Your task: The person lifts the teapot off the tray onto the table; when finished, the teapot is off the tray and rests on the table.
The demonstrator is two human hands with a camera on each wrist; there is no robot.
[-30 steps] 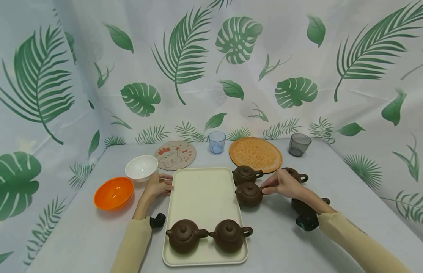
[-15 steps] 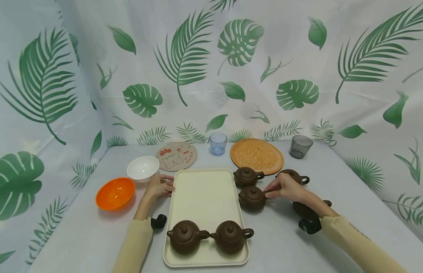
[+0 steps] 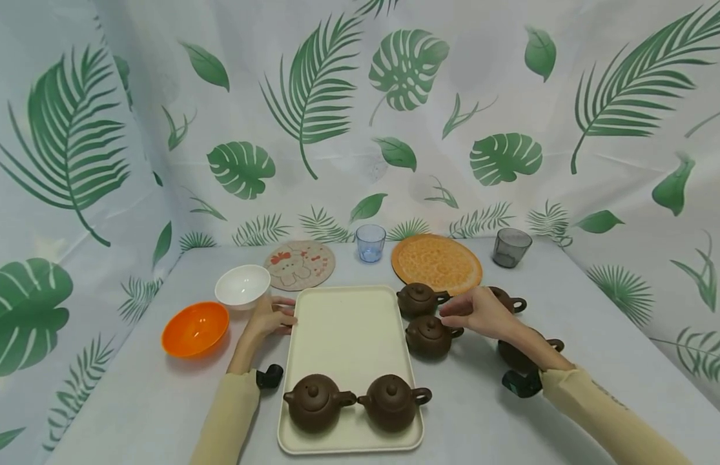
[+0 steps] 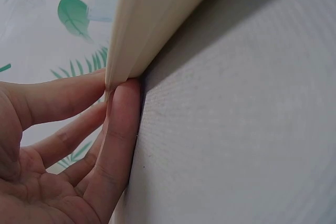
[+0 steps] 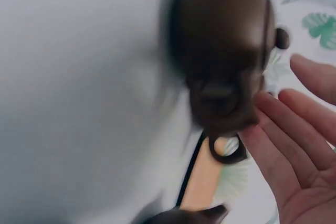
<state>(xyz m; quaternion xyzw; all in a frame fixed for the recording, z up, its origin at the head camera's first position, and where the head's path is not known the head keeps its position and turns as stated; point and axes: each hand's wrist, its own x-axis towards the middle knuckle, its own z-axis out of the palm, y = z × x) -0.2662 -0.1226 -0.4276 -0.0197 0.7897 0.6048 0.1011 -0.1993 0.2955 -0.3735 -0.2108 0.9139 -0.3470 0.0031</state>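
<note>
Step in hand, as judged: loading teapots onto the tray (image 3: 342, 323). Two teapots (image 3: 314, 402) already seated along the tray's 6 o'clock edge.

Right hand (image 3: 478, 311): open, fingers relaxed, gripping nothing. Positioned just at 3 o'clock of the teapot (image 3: 431, 336), beside its handle. Contact with the handle: cannot tell, since the right wrist view is blurred and shows only the fingers (image 5: 283, 145) close to the pot.

Teapot location: on the worktop (image 3: 569, 310), off the tray, hard against the tray's 3 o'clock rim, handle turned to 3 o'clock.

Left hand (image 3: 270, 318): open, fingers straight, pressed against the tray's 9 o'clock rim. In the left wrist view, fingertips (image 4: 121, 129) tucked under the rim lip.

Next move, as judged: calls for a pinch on the handle, a lift high enough to clear the rim, then travel toward 9 o'clock onto the bare tray floor.

Edges and room:
- Second teapot (image 3: 419, 299) just at 12 o'clock of the first; close, so lift straight up before traversing.
- Third teapot (image 3: 507, 300) behind the right hand; fourth teapot (image 3: 519, 354) partly hidden under the forearm. Mind the wrist on the return.
- Orange mat (image 3: 436, 263) farther toward 12 o'clock, well apart.
- Open room on the tray from centre to 12 o'clock.
</note>
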